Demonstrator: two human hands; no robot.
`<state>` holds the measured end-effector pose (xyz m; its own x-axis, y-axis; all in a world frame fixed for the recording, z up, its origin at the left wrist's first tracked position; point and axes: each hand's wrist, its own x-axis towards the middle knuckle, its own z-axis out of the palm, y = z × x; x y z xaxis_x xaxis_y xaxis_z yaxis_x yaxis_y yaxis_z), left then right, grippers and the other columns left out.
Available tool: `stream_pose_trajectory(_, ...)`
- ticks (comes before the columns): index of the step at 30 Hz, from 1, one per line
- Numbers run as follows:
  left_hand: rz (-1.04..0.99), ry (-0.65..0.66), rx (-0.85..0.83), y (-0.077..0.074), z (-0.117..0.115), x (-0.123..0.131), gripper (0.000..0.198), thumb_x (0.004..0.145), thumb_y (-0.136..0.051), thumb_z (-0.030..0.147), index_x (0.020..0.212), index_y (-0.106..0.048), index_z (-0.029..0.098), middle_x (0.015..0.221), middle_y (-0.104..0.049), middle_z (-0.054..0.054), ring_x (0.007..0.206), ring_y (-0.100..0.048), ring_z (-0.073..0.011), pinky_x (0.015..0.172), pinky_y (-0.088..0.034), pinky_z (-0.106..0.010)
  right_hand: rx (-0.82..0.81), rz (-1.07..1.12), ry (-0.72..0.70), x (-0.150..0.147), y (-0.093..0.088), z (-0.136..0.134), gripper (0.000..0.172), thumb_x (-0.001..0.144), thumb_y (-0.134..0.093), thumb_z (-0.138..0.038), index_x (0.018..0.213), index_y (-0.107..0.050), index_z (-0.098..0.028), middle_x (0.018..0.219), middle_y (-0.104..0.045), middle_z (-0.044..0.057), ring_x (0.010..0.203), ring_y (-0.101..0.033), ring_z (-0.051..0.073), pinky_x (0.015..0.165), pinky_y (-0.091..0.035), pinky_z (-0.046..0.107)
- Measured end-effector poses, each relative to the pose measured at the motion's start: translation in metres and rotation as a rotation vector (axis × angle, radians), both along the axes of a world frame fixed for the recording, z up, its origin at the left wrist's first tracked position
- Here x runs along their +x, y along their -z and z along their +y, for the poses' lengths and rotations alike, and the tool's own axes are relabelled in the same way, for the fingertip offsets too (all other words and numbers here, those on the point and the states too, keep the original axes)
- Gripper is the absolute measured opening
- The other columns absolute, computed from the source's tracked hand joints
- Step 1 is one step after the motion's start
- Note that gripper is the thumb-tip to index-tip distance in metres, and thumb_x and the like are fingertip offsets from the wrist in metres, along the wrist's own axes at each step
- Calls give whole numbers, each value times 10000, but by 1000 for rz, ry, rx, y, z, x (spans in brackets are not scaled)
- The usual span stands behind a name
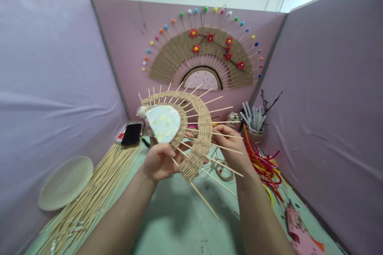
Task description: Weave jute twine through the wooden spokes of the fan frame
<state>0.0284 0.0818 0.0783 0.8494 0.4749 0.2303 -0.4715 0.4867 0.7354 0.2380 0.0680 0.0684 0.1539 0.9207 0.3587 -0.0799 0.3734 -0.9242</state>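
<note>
My left hand (163,160) grips a half-round woven fan (204,123) from its lower side, thumb in front and fingers behind. The fan has a pale, yellow-spotted half-disc (164,122) at its centre, two bands of brown twine weaving, and thin wooden sticks radiating outward. It is held tilted above the table. My right hand (225,137) is at the fan's outer right edge, fingers pinched together behind the sticks; what they hold is hidden. A loose loop of twine (224,170) shows below, between the hands.
A larger finished fan (173,53) with red flowers and pom-poms hangs on the back panel. Left are long thin sticks (89,185), a scalloped plate (66,183) and a phone (131,134). Right are glue sticks (254,117) in a jar, coloured pipe cleaners (271,175) and a pink glue gun (299,231).
</note>
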Motion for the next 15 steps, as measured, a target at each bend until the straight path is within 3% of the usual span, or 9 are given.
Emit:
stream_pose_trajectory(5, 9, -51, 14, 5, 8, -8, 577, 638, -448, 104, 1192, -581, 201, 1148, -657, -95, 1064, -617, -344, 762, -541, -480, -49, 2, 43, 12, -2, -2, 249, 754, -700, -405, 705, -599, -183, 557, -486, -46, 485, -373, 76, 493, -307, 222)
stream_pose_trajectory(8, 56, -69, 36, 8, 13, -14, 583, 628, -450, 107, 1191, -577, 187, 1159, -647, -100, 1074, -610, -353, 800, -523, -522, -113, 75, 36, 16, -4, -3, 287, 711, -732, -441, 720, -617, -179, 567, -502, -35, 487, -394, 79, 481, -315, 223)
stream_pose_trajectory(12, 125, -68, 76, 9, 17, -23, 582, 624, -462, 96, 1190, -575, 174, 1152, -644, -96, 1024, -633, -352, 837, -501, -550, -275, 205, -74, 19, -7, -4, 353, 602, -806, -447, 739, -637, -169, 613, -520, -25, 538, -448, 85, 516, -378, 220)
stream_pose_trajectory(15, 166, -102, 109, 6, 18, -28, 561, 634, -473, 78, 1177, -581, 169, 1114, -650, -83, 1003, -644, -336, 853, -501, -532, -346, 224, -147, 22, -7, -4, 356, 592, -821, -427, 701, -611, -160, 579, -460, -47, 504, -374, 59, 479, -339, 195)
